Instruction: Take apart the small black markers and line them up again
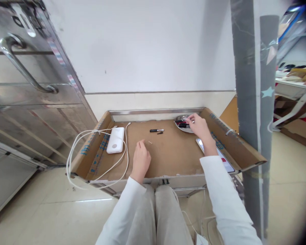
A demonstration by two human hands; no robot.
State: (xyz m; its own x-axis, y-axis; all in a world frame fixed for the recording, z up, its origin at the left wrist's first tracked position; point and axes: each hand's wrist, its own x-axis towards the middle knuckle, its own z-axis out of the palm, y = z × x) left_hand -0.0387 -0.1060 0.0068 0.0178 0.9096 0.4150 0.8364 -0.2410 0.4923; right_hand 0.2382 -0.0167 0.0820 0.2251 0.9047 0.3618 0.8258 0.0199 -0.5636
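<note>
My right hand (199, 127) is over the metal bowl (189, 130), fingertips drawn together at the dark pieces (184, 125) inside; I cannot tell whether they pinch one. My left hand (141, 159) is low over the cardboard-lined worktop (173, 156), fingers bent and close together; whether they grip anything I can't tell. Between my hands lie a black-and-silver pen-like piece (156, 130) and, just beside it, a small black part (160, 133). Farther out, a white power bank (115, 140) sits left, a phone (227, 164) right, partly under my forearm.
</note>
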